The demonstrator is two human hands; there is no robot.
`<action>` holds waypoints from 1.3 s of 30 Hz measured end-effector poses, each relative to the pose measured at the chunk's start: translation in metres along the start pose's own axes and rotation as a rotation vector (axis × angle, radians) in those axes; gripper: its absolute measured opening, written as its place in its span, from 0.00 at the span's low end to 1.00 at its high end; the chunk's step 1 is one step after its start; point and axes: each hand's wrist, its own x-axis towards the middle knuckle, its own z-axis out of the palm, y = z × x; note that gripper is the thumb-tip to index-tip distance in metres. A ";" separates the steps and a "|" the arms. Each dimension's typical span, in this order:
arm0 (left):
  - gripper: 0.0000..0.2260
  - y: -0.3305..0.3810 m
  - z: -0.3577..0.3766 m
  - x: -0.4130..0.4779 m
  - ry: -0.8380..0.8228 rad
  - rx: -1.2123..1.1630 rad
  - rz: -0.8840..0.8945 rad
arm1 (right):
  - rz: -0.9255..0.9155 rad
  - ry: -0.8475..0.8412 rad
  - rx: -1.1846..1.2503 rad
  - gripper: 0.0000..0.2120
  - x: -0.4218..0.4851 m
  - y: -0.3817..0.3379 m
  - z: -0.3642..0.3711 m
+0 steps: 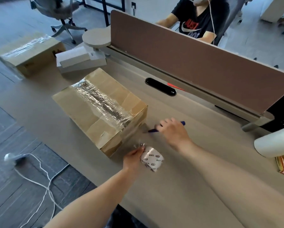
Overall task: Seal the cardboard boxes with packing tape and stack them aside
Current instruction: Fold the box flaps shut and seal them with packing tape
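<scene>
- Pale worktop [170, 186] in an office, backed by a brown partition [187, 63]. Off its left edge a white cable [44, 178] lies looped on the floor, and it could catch a foot when boxes are carried aside.
- At the far left stands a sealed box [27, 55] with tape along its top seam, and white cartons [80, 60] lie just beside it. A box stacked there carelessly could knock them.
- The middle box [98, 111] carries a wrinkled tape strip [101, 101] along its top seam. Clear tape seems to run on over the near end toward the roll, not yet cut.
- The left hand [133, 159] has its fingers curled round the tape roll [152, 158] and holds it just off the box's near corner. If the hold slackens, the loose tape may fold and stick to itself.
- A blue-handled knife [152, 130] points left at the stretched tape, close to the box corner.
- The right hand [172, 129] is closed round the knife handle. A slip could send the blade toward the nearby left fingers or score the cardboard.
</scene>
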 end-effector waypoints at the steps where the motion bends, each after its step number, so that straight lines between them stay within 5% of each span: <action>1: 0.04 -0.003 0.000 0.001 -0.016 0.015 -0.007 | 0.089 -0.051 0.018 0.12 -0.005 0.012 0.001; 4: 0.02 -0.002 0.007 -0.004 -0.066 0.029 0.001 | 0.275 -0.122 0.129 0.15 -0.021 0.025 0.005; 7: 0.03 -0.003 0.016 -0.010 -0.124 0.080 0.032 | 0.415 -0.187 0.300 0.06 -0.037 0.017 0.013; 17: 0.09 0.004 0.017 -0.010 -0.331 0.568 0.424 | 1.404 -0.331 1.153 0.09 -0.139 -0.062 0.037; 26: 0.08 -0.004 0.023 -0.023 -0.500 0.721 0.517 | 1.661 -0.242 1.242 0.09 -0.174 -0.123 0.040; 33: 0.07 -0.002 0.029 -0.025 -0.531 0.745 0.535 | 1.622 -0.189 1.175 0.11 -0.174 -0.135 0.038; 39: 0.08 0.008 0.044 -0.025 -0.554 0.750 0.501 | 1.538 -0.105 1.090 0.28 -0.183 -0.130 0.017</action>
